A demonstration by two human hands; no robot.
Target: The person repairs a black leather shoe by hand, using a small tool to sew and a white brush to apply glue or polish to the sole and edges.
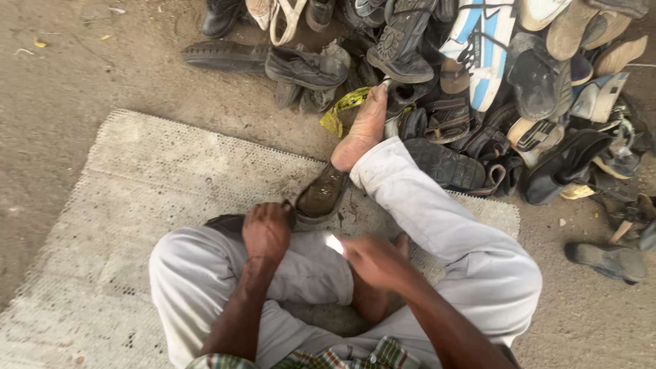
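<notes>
Both my hands work near the mat's (137,178) far edge: my left hand (266,231) grips a dark shoe (320,197) lying there, my right hand (374,260) closes around a small pale object (335,244).

Dirt ground (82,61): woven mat (157,184), shoe pile (492,89)
</notes>
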